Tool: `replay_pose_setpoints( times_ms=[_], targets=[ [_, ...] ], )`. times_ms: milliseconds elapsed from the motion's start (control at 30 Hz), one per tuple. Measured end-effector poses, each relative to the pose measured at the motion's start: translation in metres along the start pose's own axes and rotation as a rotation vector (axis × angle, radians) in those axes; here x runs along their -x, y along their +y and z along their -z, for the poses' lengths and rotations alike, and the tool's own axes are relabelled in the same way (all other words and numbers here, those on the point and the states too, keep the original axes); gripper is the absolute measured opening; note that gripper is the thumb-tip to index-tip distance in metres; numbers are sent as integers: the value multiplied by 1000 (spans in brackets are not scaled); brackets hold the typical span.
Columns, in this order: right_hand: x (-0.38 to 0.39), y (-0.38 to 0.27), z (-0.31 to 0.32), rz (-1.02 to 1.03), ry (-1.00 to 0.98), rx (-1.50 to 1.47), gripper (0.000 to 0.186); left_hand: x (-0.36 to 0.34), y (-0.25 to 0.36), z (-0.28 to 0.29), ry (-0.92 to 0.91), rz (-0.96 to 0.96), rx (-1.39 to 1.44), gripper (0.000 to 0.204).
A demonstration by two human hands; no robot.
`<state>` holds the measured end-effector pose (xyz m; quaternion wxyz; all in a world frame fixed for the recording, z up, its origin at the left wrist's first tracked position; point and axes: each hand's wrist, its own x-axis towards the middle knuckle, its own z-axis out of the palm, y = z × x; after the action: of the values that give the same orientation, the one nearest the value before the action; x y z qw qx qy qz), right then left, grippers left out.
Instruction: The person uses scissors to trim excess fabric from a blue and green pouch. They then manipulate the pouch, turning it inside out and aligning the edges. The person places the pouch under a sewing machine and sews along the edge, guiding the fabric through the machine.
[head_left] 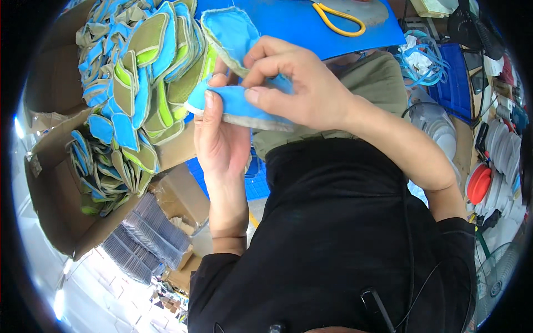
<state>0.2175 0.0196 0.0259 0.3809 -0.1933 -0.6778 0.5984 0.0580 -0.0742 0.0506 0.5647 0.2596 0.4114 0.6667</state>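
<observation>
In front of my body I hold a sewn fabric piece (244, 101) with a bright blue face and a pale, greyish edge; it looks like a shoe upper. My left hand (221, 136) grips its left end from below, thumb on the near side. My right hand (305, 83) pinches the cloth between thumb and fingers farther right. Just beyond the fingers, a blue flap with a frayed olive edge (230, 33) stands up; whether it belongs to the same piece cannot be made out. A large pile of similar blue, olive and lime pieces (147, 72) lies to the left.
A cardboard box (53, 205) at the left holds more pieces. Below it are stacked grey sheets (150, 233). On the blue work surface (277, 19) lie yellow-handled scissors (341, 25). Blue strips (425, 58) and white spools (502, 150) sit at the right, near a fan (497, 286).
</observation>
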Motion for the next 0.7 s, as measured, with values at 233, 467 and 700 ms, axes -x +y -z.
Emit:
replay_pose_setpoints(
  times_ms=[233,467,700],
  targets=[
    [1,1,11,-25,-44,50,16,-3,-1,7,-60,30,12,33],
    [3,5,7,-37,-78,102,20,-3,-15,23,-89,-33,-29,34],
    [4,10,6,-86,-86,137,22,3,-21,33,-1,-11,-5,33]
  ],
)
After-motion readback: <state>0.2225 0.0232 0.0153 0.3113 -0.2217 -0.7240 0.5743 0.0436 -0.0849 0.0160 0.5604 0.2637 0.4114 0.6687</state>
